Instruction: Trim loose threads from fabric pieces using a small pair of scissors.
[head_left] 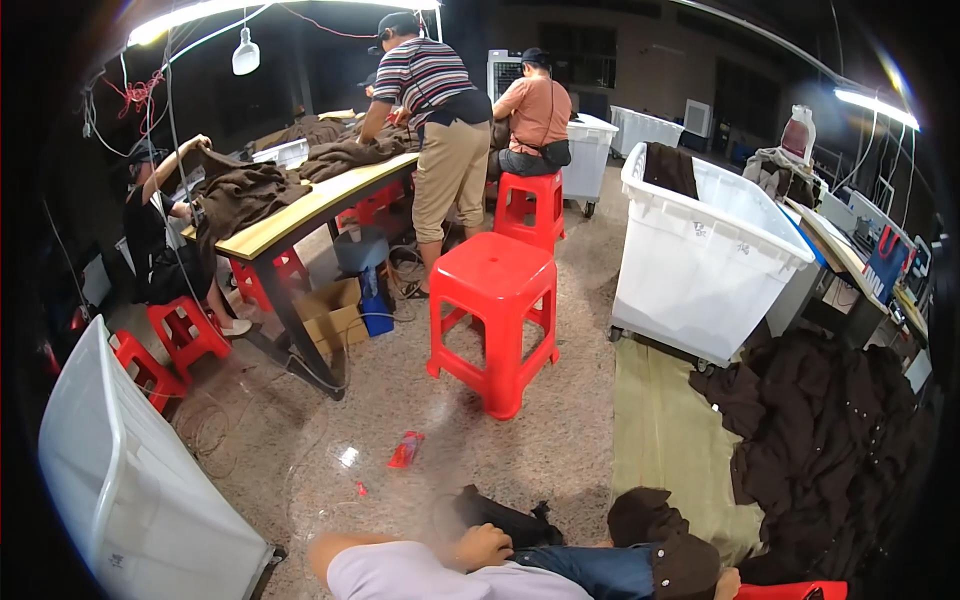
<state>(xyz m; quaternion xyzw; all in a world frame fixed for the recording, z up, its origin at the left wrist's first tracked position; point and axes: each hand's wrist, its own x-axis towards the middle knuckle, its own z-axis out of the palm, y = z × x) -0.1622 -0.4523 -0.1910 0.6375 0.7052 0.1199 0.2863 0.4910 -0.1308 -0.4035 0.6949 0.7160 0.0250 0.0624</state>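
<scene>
While the left hand rested at the lower edge of the view with its fingers curled shut, a black piece of cloth was seen just beyond the knuckles, lying on the speckled floor; whether it was actually pinched could not be told. The right hand was barely shown, its fingers pressed against a brown garment draped over the knee, and their grip could not be made out. Farther out from those fingers, to the right, a heap of brown garments was spread over a tan mat, with a white wheeled bin behind it. Ahead of the left fingers a red stool stood well apart. The step in hand was judged to be the handling of one garment on the lap; a firmer hold on the brown cloth would be called for first.
</scene>
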